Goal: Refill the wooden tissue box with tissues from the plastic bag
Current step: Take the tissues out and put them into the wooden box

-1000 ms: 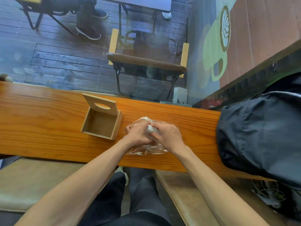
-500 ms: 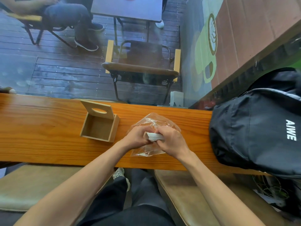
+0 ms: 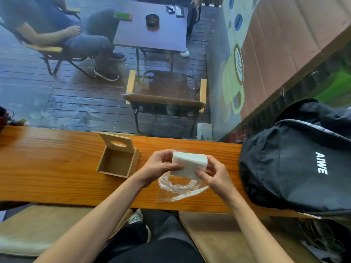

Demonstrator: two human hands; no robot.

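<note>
step: tissues out of bag, not yet boxed | grip: my left hand (image 3: 161,166) and right hand (image 3: 214,172) pinch the tissue stack (image 3: 188,165) at its ends, above the plastic bag (image 3: 180,188) | next: carry left, square it over the open wooden tissue box (image 3: 117,160), lower in

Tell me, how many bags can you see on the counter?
2: an emptied clear plastic bag lying flat under the hands, and a black backpack at the counter's right end. None seem hidden.
</note>
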